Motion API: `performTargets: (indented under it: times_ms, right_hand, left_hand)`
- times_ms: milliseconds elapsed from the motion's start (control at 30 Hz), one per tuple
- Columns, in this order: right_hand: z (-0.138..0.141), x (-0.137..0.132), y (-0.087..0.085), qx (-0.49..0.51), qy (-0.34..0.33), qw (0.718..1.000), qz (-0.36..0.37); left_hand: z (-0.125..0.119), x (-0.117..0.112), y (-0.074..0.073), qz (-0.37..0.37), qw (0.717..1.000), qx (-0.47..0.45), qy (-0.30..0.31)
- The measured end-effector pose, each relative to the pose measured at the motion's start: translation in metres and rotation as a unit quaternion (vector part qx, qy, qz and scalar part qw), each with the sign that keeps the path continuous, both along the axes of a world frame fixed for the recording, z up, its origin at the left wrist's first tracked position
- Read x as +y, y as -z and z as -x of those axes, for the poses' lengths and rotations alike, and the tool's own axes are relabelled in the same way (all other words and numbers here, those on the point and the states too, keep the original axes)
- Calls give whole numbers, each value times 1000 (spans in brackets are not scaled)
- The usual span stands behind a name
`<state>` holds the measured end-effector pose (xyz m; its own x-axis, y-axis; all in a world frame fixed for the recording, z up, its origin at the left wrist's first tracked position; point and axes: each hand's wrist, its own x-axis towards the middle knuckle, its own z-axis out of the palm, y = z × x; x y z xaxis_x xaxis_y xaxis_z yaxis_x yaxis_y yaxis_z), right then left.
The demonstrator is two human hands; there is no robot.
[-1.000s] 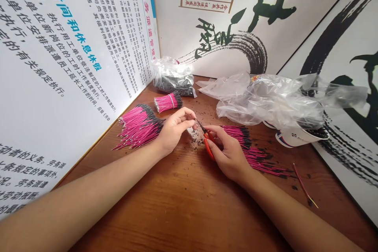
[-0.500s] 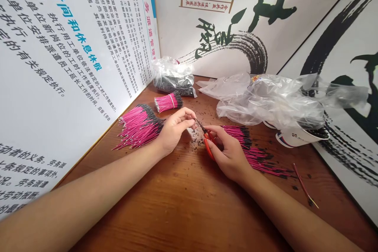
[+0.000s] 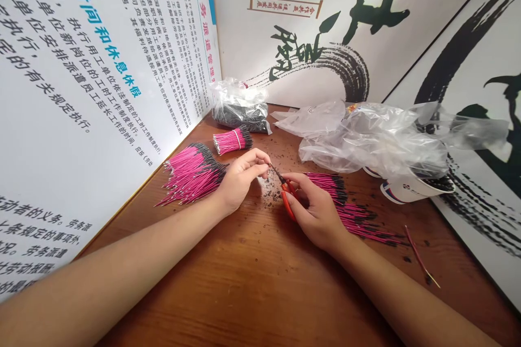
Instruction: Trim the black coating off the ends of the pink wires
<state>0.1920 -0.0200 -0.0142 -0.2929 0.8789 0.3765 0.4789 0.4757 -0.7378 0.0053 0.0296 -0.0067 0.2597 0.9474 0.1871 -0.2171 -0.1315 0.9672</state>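
My right hand [image 3: 315,211] is closed round a small red-handled cutter [image 3: 286,195] whose dark tip points up-left toward my left fingertips. My left hand [image 3: 240,178] pinches something thin just beside that tip; it is too small to name. A fan of pink wires with black ends [image 3: 191,173] lies left of my left hand. A second heap of pink wires [image 3: 354,214] lies right of my right hand. Black crumbs [image 3: 269,192] dot the wood between the hands.
A banded bundle of pink wires [image 3: 230,141] and a clear bag of dark bits [image 3: 240,105] sit at the back. Crumpled clear plastic [image 3: 378,135] covers a white cup [image 3: 411,190] at the right. Printed boards wall the wooden table [image 3: 244,287] on three sides. One loose wire [image 3: 421,260] lies at right.
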Motion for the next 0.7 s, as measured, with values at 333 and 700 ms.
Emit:
performTargets:
  times_ms: [333,700]
  right_hand:
    - [-2,2,4,9,-4,1000,2]
    - [0,0,0,1,5,1000,5]
  left_hand:
    - [-2,-2,-4,7,1000,-6,-16]
    - [-2,-1,-4,9,1000,-6,-14]
